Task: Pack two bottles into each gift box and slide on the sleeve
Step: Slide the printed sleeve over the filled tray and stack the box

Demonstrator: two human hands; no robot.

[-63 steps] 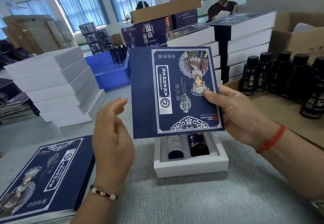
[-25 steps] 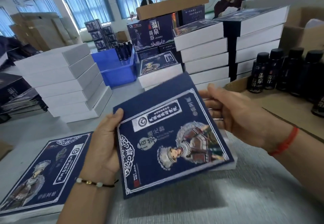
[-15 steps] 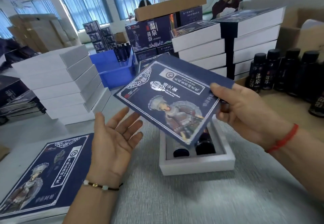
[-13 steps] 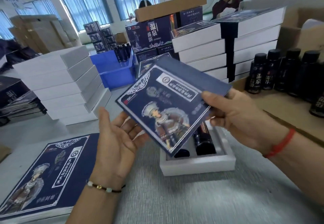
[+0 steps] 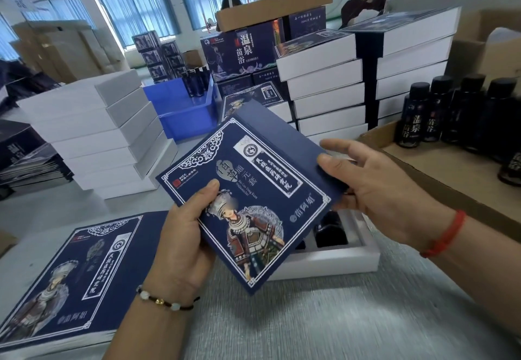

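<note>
Half a second ago our left hand [image 5: 183,235] lay open under the sleeve [image 5: 248,204]; now it has closed on the near left edge, thumb pressed on the printed face and fingers curled beneath. The sleeve has also turned a little, so the printed figure stands nearer upright toward us. Our right hand [image 5: 377,190] holds the far right edge as before, thumb on top near the corner and the other fingers curled behind, the forefinger stretched along the upper side. The sleeve is dark blue and held tilted in the air above the gift box [image 5: 338,261], not yet slid over it.

The gift box is a white tray resting on the grey table [image 5: 324,323], partly hidden under the sleeve. In it we see the dark top of one bottle [image 5: 329,230] clearly; a second dark shape just left of it is mostly covered.

To our left lies a stack of flat sleeves [image 5: 70,283], printed side up. Beyond it stands a pile of white boxes [image 5: 93,134], and behind the sleeve a blue bin [image 5: 180,111] and more stacked boxes [image 5: 324,86]. At right, a row of dark bottles [image 5: 456,111] stands on cardboard [image 5: 451,173]. A red band circles our right wrist, a beaded one our left.
</note>
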